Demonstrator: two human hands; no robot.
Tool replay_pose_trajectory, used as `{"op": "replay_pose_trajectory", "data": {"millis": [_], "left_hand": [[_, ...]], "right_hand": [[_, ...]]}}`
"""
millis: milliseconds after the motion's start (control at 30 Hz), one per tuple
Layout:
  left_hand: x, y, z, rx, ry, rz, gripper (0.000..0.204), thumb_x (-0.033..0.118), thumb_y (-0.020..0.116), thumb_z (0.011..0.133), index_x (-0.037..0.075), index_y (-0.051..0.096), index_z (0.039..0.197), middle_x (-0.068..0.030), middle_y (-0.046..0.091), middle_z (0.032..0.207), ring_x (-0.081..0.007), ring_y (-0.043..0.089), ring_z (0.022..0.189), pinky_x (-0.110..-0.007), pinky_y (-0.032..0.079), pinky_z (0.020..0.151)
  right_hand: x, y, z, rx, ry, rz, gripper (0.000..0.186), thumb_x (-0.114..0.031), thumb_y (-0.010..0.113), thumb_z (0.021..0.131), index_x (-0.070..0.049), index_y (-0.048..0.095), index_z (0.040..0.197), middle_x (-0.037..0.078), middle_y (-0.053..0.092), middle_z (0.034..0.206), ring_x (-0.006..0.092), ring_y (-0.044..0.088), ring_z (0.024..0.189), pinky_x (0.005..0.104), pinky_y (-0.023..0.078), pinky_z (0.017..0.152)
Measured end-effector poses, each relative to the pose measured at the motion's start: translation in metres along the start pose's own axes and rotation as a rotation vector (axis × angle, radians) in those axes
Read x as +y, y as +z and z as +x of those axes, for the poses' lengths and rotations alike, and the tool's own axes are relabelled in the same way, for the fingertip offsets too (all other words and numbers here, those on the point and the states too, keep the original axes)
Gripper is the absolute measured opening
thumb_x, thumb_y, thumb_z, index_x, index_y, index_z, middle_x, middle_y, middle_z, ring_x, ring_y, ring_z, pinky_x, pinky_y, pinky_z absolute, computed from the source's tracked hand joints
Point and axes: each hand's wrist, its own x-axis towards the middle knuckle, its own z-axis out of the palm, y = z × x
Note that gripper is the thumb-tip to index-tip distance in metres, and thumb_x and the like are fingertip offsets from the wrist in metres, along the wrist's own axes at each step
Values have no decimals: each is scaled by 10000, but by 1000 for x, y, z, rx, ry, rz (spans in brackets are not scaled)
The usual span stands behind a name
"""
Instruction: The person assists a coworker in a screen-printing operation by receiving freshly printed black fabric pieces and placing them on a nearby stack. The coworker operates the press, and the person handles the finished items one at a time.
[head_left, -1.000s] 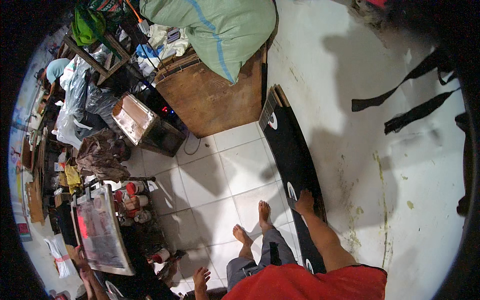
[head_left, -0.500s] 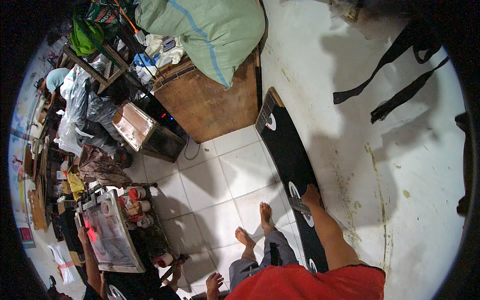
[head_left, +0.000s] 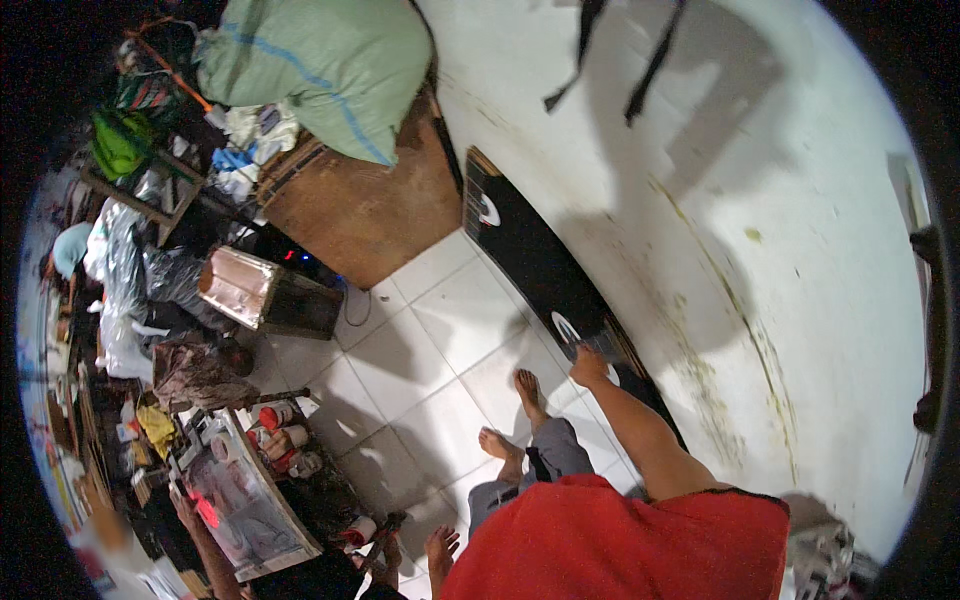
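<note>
My right arm reaches forward to a long black board (head_left: 540, 255) with white round prints, one of several stood on edge along the wall at my right. My right hand (head_left: 590, 368) is closed at the board's upper edge, beside a white print (head_left: 565, 326). The fingertips are small and partly hidden against the black. My left hand (head_left: 440, 546) hangs low by my red shirt (head_left: 610, 540), fingers apart and holding nothing.
At left, another person's hand (head_left: 186, 508) rests on a framed printing screen (head_left: 245, 505) near red-lidded jars (head_left: 285, 438). Ahead stand a wooden cabinet (head_left: 365, 210) under a green sack (head_left: 330, 60) and a box-like stool (head_left: 240, 285). White tiles (head_left: 410, 350) cover the floor.
The view has turned and shifted. My right hand has moved toward my body's side of the boards, and the grey strip that crossed the white print has shifted away. My left hand stays low and open.
</note>
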Motion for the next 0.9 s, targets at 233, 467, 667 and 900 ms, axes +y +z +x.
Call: {"op": "replay_pose_trajectory", "data": {"millis": [233,467,667,900], "left_hand": [[-24,-72,65,-116,-85,77,368,253,557,823,42,493,1118,-95,585,932,-223,600,801,-368,461,667],[19,-60,50,-41,145,34,361,249,557,827,69,493,1133,-40,597,832,-192,603,746,-352,464,623],[-12,-18,6,-14,181,-5,366,229,572,815,66,494,1133,-30,592,800,-176,596,722,-325,458,619],[-148,-1,-38,69,83,-40,379,241,618,775,45,526,1085,-84,592,898,-206,596,776,-332,453,641]], "right_hand": [[37,58,-139,-137,111,-18,539,-165,559,670,-29,477,1185,187,488,1187,321,456,1123,390,392,935],[103,77,-209,-243,219,-43,436,-206,556,687,1,538,1070,223,537,1101,344,522,1037,402,427,888],[104,76,-179,-195,59,66,458,-214,550,670,13,559,1068,225,548,1095,335,527,1036,366,407,904],[128,83,-154,-82,-206,271,450,-263,625,625,5,580,984,222,570,1034,359,535,992,405,420,875]]}}
